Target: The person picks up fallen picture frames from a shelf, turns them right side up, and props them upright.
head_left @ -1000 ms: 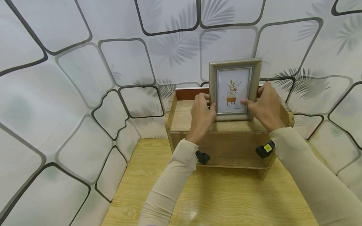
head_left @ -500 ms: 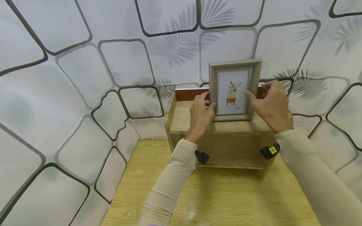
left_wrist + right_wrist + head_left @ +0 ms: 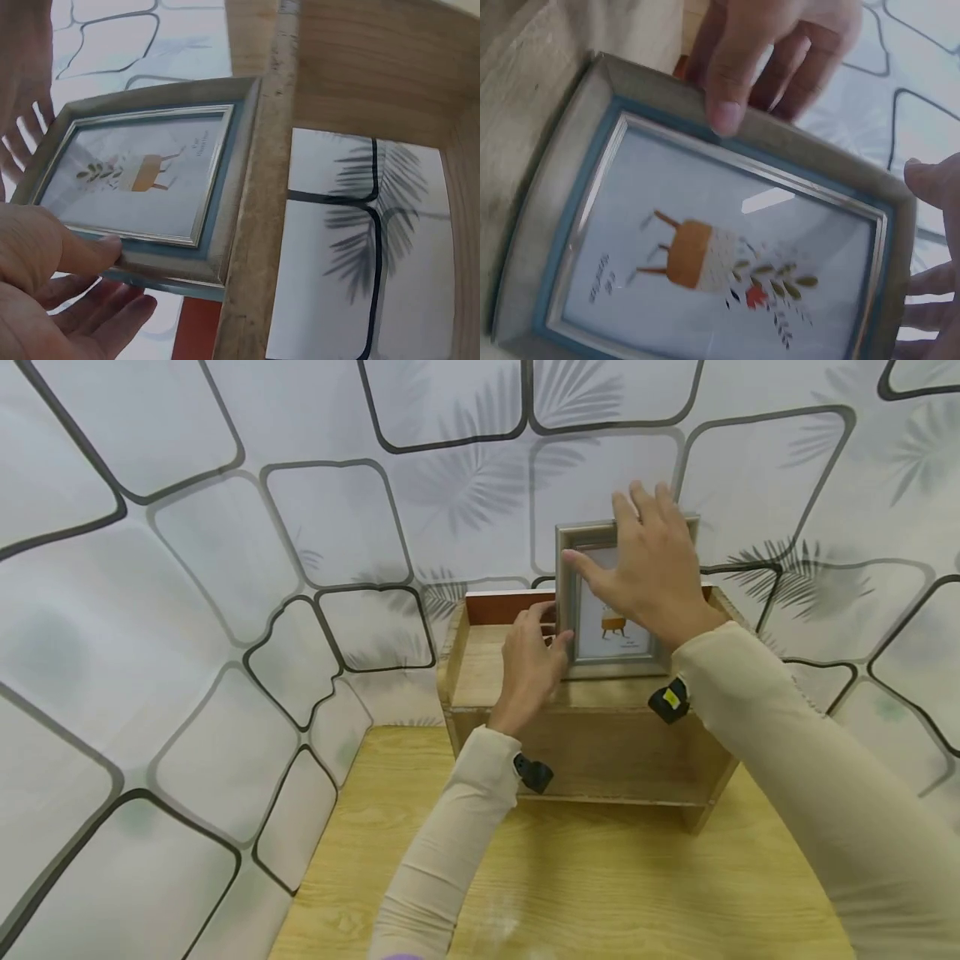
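Observation:
A silvery picture frame (image 3: 611,647) with a potted-plant print stands upright on the top level of a small wooden shelf (image 3: 615,756). My left hand (image 3: 528,664) holds the frame's left side, thumb on the front border and fingers behind it, as the left wrist view shows. Across the frame's upper part lies my right hand (image 3: 652,572) in the head view, fingers stretched up beyond its top edge and thumb out to the left. It covers much of the print there. In the right wrist view the right thumb (image 3: 930,181) is at the frame's top edge.
The shelf has raised side panels, a red-brown strip (image 3: 504,607) at the back and an opening below. It stands on a yellow wood-grain table (image 3: 570,877). Behind and to the left rises a wall covering (image 3: 330,535) with dark outlines and leaf prints.
My right hand has let go of the frame's right side and moved up and left to its top, fingers straightened. The left hand and the frame have stayed nearly in place.

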